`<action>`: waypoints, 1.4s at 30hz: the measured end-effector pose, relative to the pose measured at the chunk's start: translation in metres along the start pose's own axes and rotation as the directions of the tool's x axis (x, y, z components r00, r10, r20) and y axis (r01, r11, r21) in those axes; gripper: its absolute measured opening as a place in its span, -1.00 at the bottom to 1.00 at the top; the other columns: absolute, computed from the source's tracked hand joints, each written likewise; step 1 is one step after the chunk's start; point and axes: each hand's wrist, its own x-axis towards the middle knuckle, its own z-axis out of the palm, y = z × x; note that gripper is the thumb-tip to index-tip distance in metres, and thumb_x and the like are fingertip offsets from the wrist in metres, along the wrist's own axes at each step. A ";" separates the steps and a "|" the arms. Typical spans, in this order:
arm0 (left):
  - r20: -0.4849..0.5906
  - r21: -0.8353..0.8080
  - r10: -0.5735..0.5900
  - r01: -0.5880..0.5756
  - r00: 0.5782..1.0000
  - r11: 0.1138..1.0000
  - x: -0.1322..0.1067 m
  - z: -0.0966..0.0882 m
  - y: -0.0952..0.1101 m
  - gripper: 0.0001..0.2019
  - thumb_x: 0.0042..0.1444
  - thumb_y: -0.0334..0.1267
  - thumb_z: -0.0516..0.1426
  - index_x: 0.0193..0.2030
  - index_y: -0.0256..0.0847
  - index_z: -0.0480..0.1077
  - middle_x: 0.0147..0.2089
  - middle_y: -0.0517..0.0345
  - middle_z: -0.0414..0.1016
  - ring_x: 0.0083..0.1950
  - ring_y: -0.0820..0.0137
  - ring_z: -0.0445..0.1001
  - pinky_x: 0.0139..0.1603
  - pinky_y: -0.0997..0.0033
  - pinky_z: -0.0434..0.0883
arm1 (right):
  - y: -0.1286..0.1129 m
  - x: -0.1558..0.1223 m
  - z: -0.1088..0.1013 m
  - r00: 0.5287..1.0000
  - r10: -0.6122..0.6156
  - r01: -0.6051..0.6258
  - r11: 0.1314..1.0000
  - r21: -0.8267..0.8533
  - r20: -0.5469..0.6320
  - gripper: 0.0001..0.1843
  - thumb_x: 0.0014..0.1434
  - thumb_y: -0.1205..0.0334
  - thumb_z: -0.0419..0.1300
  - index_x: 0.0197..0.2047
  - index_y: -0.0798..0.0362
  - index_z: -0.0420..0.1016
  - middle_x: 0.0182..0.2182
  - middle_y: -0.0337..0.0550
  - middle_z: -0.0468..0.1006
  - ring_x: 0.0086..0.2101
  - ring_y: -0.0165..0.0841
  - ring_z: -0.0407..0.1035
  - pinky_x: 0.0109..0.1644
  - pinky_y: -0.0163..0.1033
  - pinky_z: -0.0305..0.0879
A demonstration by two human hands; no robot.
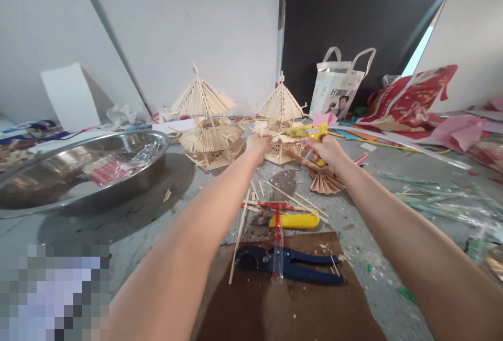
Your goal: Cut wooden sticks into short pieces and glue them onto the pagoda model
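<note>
As far as I can judge from my end, most of the building is done. The right model (281, 111) stands upright on the surface (137, 236), between my two hands, its pointed stick roof in place above a lower ring of eaves and a framed base. The left model (206, 136), just beside it, shows the same tiers and a complete-looking peak. My right hand (329, 151) has its grip closed around the yellow glue gun (301, 131), held at the right model's right side; whether the nozzle touches, I can't see. My left hand (258, 147) is at that model's left side, but its fingertips are hidden, so I can't tell how narrow that grip is. What is left looks to me like gluing around the lower tier. Loose sticks (239, 236) lie nearer me, by a yellow tool (296, 220) and the blue cutter (304, 272) on a brown sheet (267, 309); whether any are needed, I can't say.
</note>
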 end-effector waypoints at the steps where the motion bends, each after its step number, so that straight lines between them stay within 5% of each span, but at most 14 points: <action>1: 0.014 -0.035 -0.024 0.025 1.000 0.999 -0.002 0.000 0.001 -0.84 -0.07 -0.31 0.07 -0.30 -0.23 0.36 -0.62 0.23 0.31 -0.52 0.51 0.33 -0.50 0.54 0.23 | 0.001 0.000 0.000 1.000 -0.003 0.003 1.000 0.006 0.001 -0.86 -0.05 0.26 0.17 -0.45 0.11 0.27 -0.66 -0.33 0.35 -0.82 -0.64 0.07 -0.81 -0.49 -0.01; 18: 0.123 -0.208 -0.099 0.124 0.987 0.970 -0.001 -0.001 0.002 -0.92 -0.07 -0.30 0.09 -0.39 -0.22 0.28 -0.77 0.43 -0.11 -0.79 0.67 -0.14 -0.71 0.59 -0.12 | -0.008 -0.005 0.002 1.000 0.017 -0.017 1.000 -0.007 0.017 -0.88 0.00 0.27 0.12 -0.45 0.12 0.23 -0.66 -0.35 0.31 -0.81 -0.65 0.07 -0.81 -0.52 -0.01; 37: 0.136 -0.246 -0.093 0.125 0.986 0.961 0.001 -0.001 -0.001 -0.91 -0.09 -0.31 0.10 -0.40 -0.24 0.29 -0.79 0.43 -0.11 -0.78 0.67 -0.13 -0.70 0.61 -0.14 | -0.004 -0.001 0.001 0.999 0.029 -0.028 0.999 -0.017 0.024 -0.91 0.03 0.29 0.08 -0.43 0.11 0.21 -0.65 -0.36 0.27 -0.81 -0.65 0.04 -0.79 -0.49 0.03; 42: 0.034 -0.145 0.026 -0.020 0.999 0.989 0.004 0.002 -0.003 -0.92 -0.10 -0.34 0.09 -0.42 -0.27 0.34 -0.73 0.34 0.10 -0.71 0.63 0.07 -0.64 0.61 0.07 | -0.002 0.002 -0.001 0.999 0.024 -0.026 0.997 -0.076 -0.030 -0.89 0.02 0.27 0.08 -0.45 0.12 0.22 -0.64 -0.34 0.29 -0.80 -0.65 0.06 -0.79 -0.50 0.03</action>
